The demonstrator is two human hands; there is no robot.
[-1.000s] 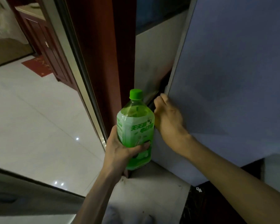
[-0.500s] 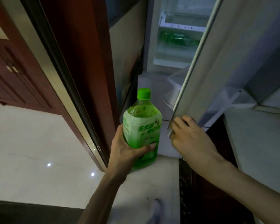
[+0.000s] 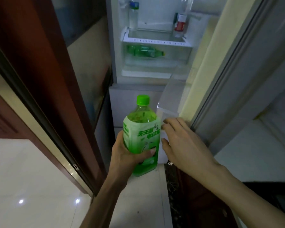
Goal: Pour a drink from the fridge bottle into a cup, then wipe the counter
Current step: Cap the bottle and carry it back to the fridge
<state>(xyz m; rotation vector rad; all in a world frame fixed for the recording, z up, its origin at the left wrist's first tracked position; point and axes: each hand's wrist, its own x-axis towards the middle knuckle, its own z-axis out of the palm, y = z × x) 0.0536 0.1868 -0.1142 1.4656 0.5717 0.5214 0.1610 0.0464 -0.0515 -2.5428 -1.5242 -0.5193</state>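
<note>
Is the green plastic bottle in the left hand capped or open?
Capped: the green plastic bottle held upright by the left hand has its green screw cap on.

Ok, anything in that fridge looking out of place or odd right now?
One thing: a green bottle lies on its side in the clear fridge drawer, while the bottles on the shelf above stand upright. No spill shows. The capped green bottle in hand is upright, gripped by the left hand; the right hand is open beside it.

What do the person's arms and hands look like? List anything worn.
Both arms are bare as far as the view shows: no sleeves, gloves, watch or bracelets. The left hand and right hand show no rings on the visible fingers; nails are short and unpainted.
</note>
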